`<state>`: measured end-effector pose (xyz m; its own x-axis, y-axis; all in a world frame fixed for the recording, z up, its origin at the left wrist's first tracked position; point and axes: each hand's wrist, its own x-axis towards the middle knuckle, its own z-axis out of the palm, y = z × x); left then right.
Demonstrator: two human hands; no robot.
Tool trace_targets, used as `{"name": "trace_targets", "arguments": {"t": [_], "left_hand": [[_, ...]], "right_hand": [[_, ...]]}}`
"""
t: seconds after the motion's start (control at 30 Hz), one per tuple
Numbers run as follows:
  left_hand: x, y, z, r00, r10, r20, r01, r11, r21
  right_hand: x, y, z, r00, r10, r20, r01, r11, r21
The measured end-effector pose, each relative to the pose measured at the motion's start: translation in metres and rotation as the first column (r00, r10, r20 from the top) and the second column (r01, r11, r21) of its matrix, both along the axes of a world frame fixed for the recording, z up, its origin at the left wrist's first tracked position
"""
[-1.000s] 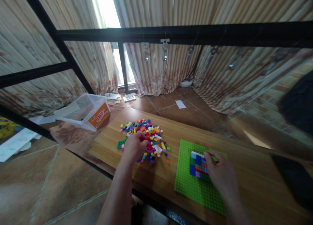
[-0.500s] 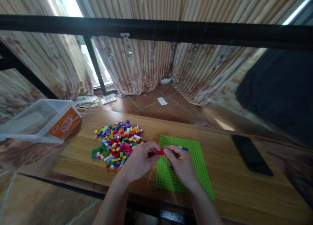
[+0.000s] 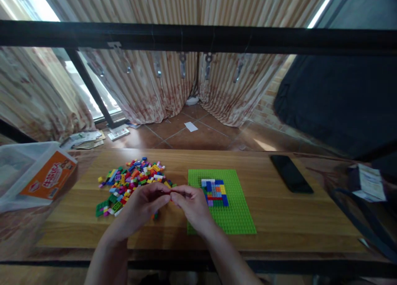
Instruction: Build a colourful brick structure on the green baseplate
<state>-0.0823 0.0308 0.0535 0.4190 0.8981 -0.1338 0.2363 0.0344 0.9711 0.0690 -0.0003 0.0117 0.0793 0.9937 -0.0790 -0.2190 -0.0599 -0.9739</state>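
Fingertips together, my left hand (image 3: pixel 148 202) and my right hand (image 3: pixel 192 203) pinch a small red brick (image 3: pixel 170 191) between them; fingers cover most of it. Both hands are held above the table, between a loose pile of bricks (image 3: pixel 141 173) and a green baseplate (image 3: pixel 238 217). On the baseplate sits a low rectangular build of coloured bricks (image 3: pixel 215 190), with blue, white, yellow, grey, red and green pieces. My right hand overlaps the baseplate's left edge. My left forearm hides part of the pile.
A black phone (image 3: pixel 290 173) lies on the wooden table (image 3: pixel 273 219) at the right. At the far left stands a clear plastic bin (image 3: pixel 15 161) with an orange label. A dark rail (image 3: pixel 198 38) crosses above, in front of curtains. Papers (image 3: pixel 83 139) lie beyond the table.
Both hands have moved left off the baseplate with the red brick, uncovering the brick build. The brick is now mostly hidden by fingers. The view has turned to the right.
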Motion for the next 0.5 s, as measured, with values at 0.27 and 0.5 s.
{"name": "trace_targets", "arguments": {"t": [0.27,0.5], "left_hand": [[-0.004,0.006,-0.01,0.999,-0.01,-0.038,0.01,1.0,-0.006],[-0.007,0.004,-0.002,0.996,-0.031,-0.082,0.037,0.997,0.071]], "right_hand": [[-0.012,-0.001,-0.002,0.978,-0.048,-0.204,0.018,0.989,-0.15],[-0.009,0.004,-0.008,0.999,-0.021,-0.031,0.018,0.995,-0.096]]}}
